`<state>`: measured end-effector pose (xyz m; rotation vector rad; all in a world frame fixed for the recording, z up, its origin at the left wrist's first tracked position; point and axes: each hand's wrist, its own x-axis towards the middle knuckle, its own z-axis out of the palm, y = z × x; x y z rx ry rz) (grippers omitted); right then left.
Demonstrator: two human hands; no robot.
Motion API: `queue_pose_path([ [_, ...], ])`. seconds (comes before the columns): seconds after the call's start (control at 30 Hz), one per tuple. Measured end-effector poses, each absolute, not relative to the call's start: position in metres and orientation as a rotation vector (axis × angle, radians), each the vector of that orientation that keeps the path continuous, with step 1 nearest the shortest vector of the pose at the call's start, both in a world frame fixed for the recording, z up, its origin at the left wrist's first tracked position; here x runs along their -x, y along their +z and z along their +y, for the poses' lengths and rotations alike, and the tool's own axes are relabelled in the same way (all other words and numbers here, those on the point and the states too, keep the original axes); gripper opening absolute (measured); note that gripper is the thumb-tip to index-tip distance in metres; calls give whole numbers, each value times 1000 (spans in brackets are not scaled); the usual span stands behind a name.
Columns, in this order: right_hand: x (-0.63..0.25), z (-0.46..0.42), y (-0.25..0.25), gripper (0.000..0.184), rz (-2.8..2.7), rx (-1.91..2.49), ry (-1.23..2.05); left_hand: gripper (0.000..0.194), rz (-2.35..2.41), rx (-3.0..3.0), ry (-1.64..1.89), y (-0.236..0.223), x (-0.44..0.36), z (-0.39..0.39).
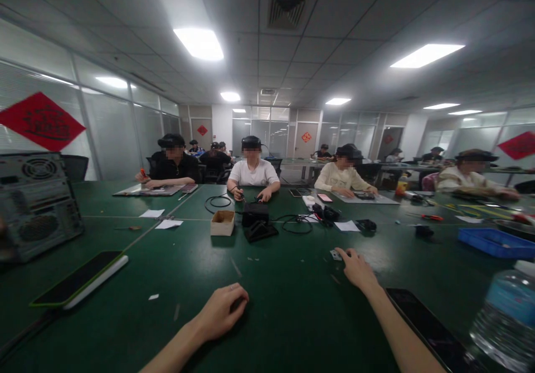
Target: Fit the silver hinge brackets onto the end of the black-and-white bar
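My right hand [356, 268], its fingers [341, 252] spread apart and empty, rests just right of a small pale piece [335, 255] on the green worktop [284, 311], well away from my loosely curled left hand [222, 311].

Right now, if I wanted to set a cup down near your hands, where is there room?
The best spot is the green tabletop between your left hand and right hand. There's more room between the cardboard box and the green-edged phone. It's crowded around the black box and its cables, and by the water bottle.
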<state>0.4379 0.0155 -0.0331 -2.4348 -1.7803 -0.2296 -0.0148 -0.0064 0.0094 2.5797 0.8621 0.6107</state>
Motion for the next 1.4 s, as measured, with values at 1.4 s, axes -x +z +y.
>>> queue_pose_path([
  [1.4,-440,23,-32,61,-1754,2459,-150,16,859,-2606,580,4,17,-4],
])
